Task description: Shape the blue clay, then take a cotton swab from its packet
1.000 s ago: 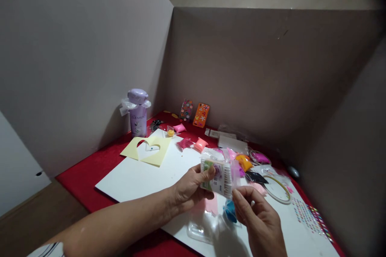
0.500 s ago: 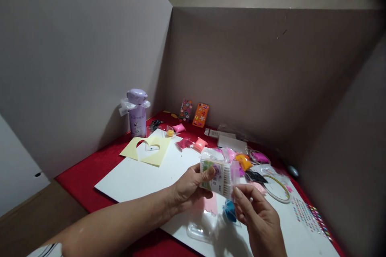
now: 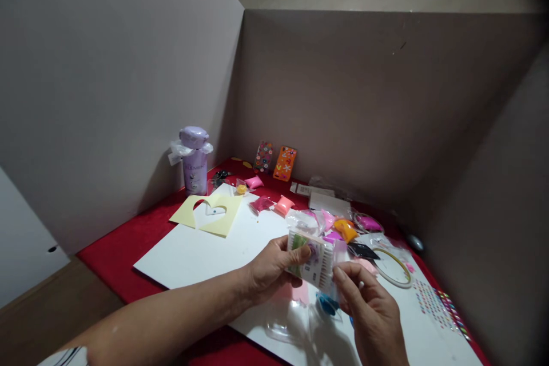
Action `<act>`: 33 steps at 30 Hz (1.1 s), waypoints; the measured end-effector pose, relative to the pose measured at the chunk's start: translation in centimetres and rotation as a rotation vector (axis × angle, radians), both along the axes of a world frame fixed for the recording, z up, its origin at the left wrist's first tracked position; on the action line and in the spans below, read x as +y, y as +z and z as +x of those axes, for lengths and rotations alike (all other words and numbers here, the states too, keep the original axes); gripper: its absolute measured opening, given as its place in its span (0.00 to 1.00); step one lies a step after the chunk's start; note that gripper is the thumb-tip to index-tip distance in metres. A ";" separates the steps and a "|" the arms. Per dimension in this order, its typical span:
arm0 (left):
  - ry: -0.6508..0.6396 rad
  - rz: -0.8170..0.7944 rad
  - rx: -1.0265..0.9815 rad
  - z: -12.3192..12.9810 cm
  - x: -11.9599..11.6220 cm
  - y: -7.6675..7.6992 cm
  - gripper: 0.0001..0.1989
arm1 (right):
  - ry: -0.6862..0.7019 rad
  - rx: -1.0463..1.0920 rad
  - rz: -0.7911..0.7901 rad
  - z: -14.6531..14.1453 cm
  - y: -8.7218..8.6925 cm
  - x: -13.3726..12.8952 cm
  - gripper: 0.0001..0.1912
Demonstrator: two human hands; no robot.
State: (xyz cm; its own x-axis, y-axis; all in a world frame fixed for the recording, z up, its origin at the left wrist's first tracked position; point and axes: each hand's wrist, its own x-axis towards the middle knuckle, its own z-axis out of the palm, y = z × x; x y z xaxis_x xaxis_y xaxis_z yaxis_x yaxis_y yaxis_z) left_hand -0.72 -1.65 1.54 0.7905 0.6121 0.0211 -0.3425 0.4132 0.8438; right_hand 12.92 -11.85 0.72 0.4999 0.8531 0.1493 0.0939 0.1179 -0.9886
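Note:
A clear bag of cotton swabs (image 3: 315,263) is in my left hand (image 3: 274,266), thumb across its printed front and fingers behind. At the bag's right edge, my right hand (image 3: 371,303) pinches the clear plastic flap between thumb and fingers. A small white tip sticks out near my right fingers. Under the bag lie a pink sheet (image 3: 299,293) and a clear plastic case (image 3: 285,320) on the white board (image 3: 193,260). Something blue in clear wrap (image 3: 326,303) sits beside them, partly behind my right hand.
Left on the board is a yellow sheet (image 3: 229,223) with a heart cutout. Behind stand a purple bottle (image 3: 195,168) and an orange phone case (image 3: 284,163). Several colored clay packets, an orange one (image 3: 345,230) included, a ring (image 3: 401,280) and gem stickers (image 3: 437,306) lie right.
The swab bag has shifted slightly down and right, with both hands still on it. More of the blue item shows beside my right hand.

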 end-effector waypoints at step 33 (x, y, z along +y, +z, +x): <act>-0.028 0.089 0.057 0.1 0.0 -0.4 0.17 | -0.065 -0.008 0.013 0.2 0.2 -0.1 0.16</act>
State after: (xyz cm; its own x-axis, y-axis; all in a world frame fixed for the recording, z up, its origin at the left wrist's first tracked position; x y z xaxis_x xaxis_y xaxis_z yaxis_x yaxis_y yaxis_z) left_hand -0.65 -1.64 1.13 0.8087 0.5875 0.0290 -0.2821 0.3441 0.8955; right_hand 13.15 -11.93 0.96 0.5532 0.8167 0.1642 0.1097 0.1240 -0.9862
